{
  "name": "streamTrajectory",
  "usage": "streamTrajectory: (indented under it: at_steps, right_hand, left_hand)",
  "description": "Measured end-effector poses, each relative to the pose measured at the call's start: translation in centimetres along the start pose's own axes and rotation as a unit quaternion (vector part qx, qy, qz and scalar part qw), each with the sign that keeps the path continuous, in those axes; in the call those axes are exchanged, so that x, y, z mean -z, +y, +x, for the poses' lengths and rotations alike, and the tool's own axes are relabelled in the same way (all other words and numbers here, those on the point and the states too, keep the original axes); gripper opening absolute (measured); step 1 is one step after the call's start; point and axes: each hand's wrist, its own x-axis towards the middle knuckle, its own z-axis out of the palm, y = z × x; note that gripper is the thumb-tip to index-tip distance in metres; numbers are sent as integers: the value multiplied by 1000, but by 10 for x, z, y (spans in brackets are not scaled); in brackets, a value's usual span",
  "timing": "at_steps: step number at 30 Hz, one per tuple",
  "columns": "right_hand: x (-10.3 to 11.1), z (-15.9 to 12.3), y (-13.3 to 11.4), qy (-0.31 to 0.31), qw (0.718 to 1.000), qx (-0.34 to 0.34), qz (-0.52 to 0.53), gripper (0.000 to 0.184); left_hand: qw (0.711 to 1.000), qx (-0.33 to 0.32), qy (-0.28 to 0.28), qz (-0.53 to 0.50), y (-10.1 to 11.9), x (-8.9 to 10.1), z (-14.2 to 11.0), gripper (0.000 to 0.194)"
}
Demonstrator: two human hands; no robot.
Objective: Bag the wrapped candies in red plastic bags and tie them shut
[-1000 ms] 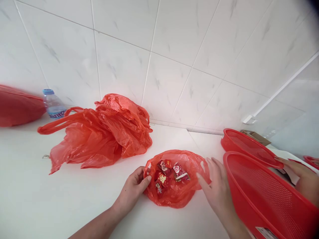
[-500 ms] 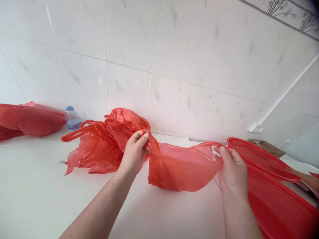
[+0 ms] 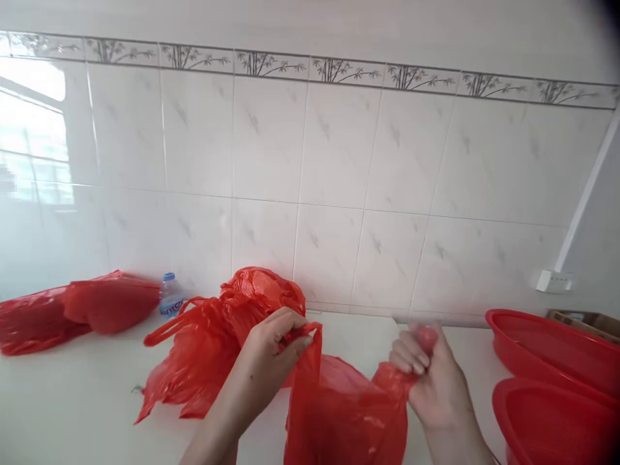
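A thin red plastic bag (image 3: 346, 420) hangs between my two hands over the white table. My left hand (image 3: 274, 352) pinches the bag near a handle loop at its upper left. My right hand (image 3: 431, 378) is closed around the bag's gathered right side; its fingertips are smeared by motion. Behind my left hand lies a crumpled heap of red plastic bags (image 3: 194, 361), one handle sticking out to the left. The lower edge of the held bag runs out of view.
At the left, a filled red bag (image 3: 111, 303) lies beside a water bottle (image 3: 170, 297) with a blue cap. Two red plastic baskets (image 3: 547, 345) stand at the right, a cardboard box (image 3: 588, 323) behind them. The tiled wall (image 3: 334, 258) with a socket box (image 3: 555, 281) bounds the white table (image 3: 62, 407).
The view has tilted up and levelled. My right hand has closed into a fist on the bag, which was stretched out sideways and now hangs down. The other person's hand has left view.
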Motion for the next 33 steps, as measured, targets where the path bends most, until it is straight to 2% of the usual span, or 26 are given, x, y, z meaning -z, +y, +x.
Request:
streamTrajectory:
  at_steps: [3,5,7,8,9,10,11,13,16,18,21,24,27,30,33]
  right_hand:
    - [-14,-18,10,-70,990,-45,-115,28]
    - [-26,-33,15,-106,962,-74,-241,42]
    - [-36,-43,20,-162,920,-104,-341,59]
    - [-39,-45,22,-197,899,-115,-373,59]
    - [-41,-46,25,-226,881,-120,-398,52]
    - [-41,-44,27,-243,867,-120,-419,41]
    - [-40,-42,29,-244,859,-111,-436,34]
    - [-35,-35,32,-212,859,-84,-459,41]
    - [-28,-27,31,-147,884,-74,-437,46]
    - [-27,-25,29,-117,904,-87,-402,45]
    - [-28,-27,27,-96,921,-91,-366,46]
    - [-26,-26,26,-123,908,-65,-394,52]
    - [-19,-24,21,-169,881,-35,-441,58]
    - [-12,-23,13,-233,871,-24,-431,60]
    - [-10,-25,8,-274,861,-13,-429,63]
  left_hand:
    - [998,-17,29,51,1,-8,3,15]
    - [999,-21,23,34,4,-15,2,13]
    - [999,-23,-19,-36,8,-21,-1,13]
    - [995,-19,-50,-86,10,-25,-2,12]
    - [987,-11,-80,-139,12,-28,-3,8]
    - [977,-4,-103,-188,13,-30,-4,2]
    - [969,1,-113,-220,14,-33,-4,7]
    - [972,-13,-90,-217,13,-35,-5,21]
    - [991,-86,-34,-92,8,-37,-5,18]
    - [990,-122,-60,-31,6,-39,-5,19]
    - [983,-135,-126,1,3,-46,-6,28]
    - [981,-136,-133,28,0,-53,-4,12]
    - [990,-97,-101,34,-5,-53,-1,16]
    - [996,-37,-78,-17,-7,-49,1,9]
    - [987,23,-114,-107,-7,-47,-1,9]
